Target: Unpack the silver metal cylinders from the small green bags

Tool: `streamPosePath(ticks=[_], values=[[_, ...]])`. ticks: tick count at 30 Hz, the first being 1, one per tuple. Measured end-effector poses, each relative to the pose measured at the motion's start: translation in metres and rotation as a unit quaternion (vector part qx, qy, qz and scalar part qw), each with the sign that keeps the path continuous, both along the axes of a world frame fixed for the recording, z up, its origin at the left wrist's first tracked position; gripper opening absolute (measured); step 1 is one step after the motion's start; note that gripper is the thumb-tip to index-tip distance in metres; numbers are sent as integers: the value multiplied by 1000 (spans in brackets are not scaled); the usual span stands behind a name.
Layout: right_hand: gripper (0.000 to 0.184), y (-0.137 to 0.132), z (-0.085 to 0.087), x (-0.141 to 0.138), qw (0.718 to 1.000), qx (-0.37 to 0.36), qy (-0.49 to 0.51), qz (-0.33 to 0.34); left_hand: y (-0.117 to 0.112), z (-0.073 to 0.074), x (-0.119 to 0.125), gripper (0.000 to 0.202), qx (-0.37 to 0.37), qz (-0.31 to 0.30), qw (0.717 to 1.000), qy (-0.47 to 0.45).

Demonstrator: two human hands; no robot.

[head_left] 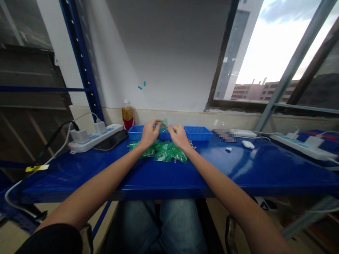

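Note:
My left hand (148, 134) pinches a small green plastic bag (163, 124) and holds it up above the blue table (238, 169). Beside it, my right hand (179, 137) has its fingers pinched close to the same bag; whether they grip it I cannot tell. Under both hands lies a pile of several small green bags (164, 151). Some small metal parts (192, 144) show at the pile's right edge. Just behind the hands stand two shallow blue trays, one on the left (135, 132) and one on the right (198, 133).
A white power strip (92, 138) with chargers, a dark phone (111, 141) and a drink bottle (128, 118) are at the left. A white mouse (248, 144), a small white piece (228, 149) and another power strip (304, 144) lie at the right. Blue shelving stands left; a window is right.

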State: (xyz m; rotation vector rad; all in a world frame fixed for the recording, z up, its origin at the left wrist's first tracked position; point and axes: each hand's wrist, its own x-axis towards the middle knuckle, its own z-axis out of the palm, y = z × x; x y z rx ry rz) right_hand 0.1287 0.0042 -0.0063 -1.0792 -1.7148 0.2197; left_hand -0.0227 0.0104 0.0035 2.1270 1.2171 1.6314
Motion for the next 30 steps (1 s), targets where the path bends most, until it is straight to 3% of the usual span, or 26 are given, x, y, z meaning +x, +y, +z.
streamPosePath(ticks=[2,4,8,12,16,19,22,24,26,28,30], values=[[51,4,2,5,996,-72,51,-14,-3,-3,3,22,75,-15,991,114],[53,8,2,11,990,-110,79,-23,-4,-7,6,21,96,-46,977,185],[38,9,-1,19,997,-62,24,-47,-8,-8,11,27,44,-102,971,214],[30,6,-4,18,996,25,-75,-44,-8,0,9,47,-126,-97,985,70],[30,6,-8,14,984,77,-158,-28,-3,7,1,60,-330,-94,935,-95],[33,6,-8,13,981,83,-175,-20,2,7,-3,42,-377,-120,907,-142],[31,5,-6,13,989,68,-133,-2,3,5,-1,27,-322,-116,930,-131],[28,7,-5,13,998,17,-65,14,2,2,1,24,-215,-75,972,-56],[32,9,-4,12,996,-66,31,42,-1,-2,2,24,-78,-46,994,64],[44,12,-4,13,979,-144,121,73,-3,-6,4,26,24,-53,983,173],[46,15,-5,15,966,-183,165,82,-5,-10,5,31,60,-82,966,236]])
